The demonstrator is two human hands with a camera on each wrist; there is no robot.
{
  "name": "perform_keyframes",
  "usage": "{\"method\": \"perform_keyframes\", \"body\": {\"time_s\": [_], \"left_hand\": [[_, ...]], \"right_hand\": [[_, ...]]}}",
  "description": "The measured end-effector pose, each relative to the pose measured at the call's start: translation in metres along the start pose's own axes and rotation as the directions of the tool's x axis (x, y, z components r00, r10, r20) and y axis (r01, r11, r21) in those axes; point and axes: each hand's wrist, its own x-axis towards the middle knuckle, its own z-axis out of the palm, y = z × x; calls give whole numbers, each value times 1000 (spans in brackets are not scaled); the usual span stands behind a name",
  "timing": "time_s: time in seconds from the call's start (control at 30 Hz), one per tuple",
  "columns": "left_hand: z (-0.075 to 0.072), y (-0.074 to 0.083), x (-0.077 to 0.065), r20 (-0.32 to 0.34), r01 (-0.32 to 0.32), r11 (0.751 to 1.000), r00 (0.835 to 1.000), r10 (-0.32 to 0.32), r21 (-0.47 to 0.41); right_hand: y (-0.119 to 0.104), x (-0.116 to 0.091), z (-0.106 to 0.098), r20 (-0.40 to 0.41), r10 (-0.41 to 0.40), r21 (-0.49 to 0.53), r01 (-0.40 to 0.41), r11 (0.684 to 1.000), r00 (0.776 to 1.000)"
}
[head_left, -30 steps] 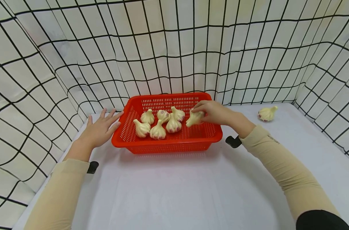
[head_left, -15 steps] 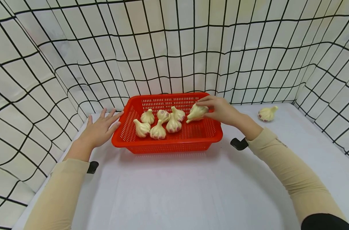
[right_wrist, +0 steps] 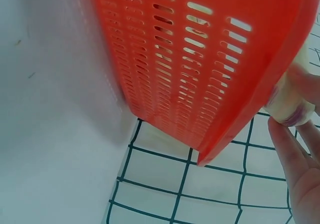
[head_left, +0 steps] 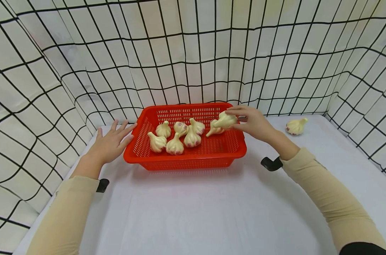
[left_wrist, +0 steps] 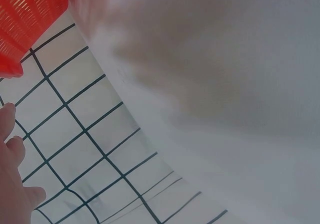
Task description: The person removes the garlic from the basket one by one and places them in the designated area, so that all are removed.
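Observation:
My right hand [head_left: 254, 122] pinches a garlic bulb [head_left: 227, 120] over the right end of a red plastic basket [head_left: 193, 158]. In the right wrist view the same garlic bulb [right_wrist: 289, 104] sits between thumb and fingers beside the basket's rim. Another bulb [head_left: 214, 129] lies in the basket just below and left of the held one. Several more bulbs [head_left: 192, 137] fill the basket's left and middle part. My left hand [head_left: 108, 144] is spread, fingers straight, with its fingertips at the basket's left rim. In the left wrist view only part of the left hand [left_wrist: 15, 179] shows.
One garlic bulb [head_left: 295, 126] lies alone on the white tabletop [head_left: 193, 212] at the far right. Black wire mesh [head_left: 212, 63] over white sheeting walls off the back and both sides, close behind the basket.
The right hand has lifted a garlic bulb and drawn it right and slightly up toward the basket's right rim, uncovering a bulb beneath. The left hand has stayed still.

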Motion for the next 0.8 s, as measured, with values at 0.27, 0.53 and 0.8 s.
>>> {"method": "perform_keyframes", "body": {"time_s": [0.27,0.53,0.8], "left_hand": [[0,0,-1,-1,2,1000,1000,-2,-4],[0,0,-1,-2,5,1000,1000,-5,-6],[3,-3,0,-5,2,1000,1000,-2,-2]], "right_hand": [[6,-11,-6,-71,13,100,-6,995,997],[14,-20,-13,-160,7,130,14,991,987],[19,-30,-21,-210,50,169,-14,985,977]]}}
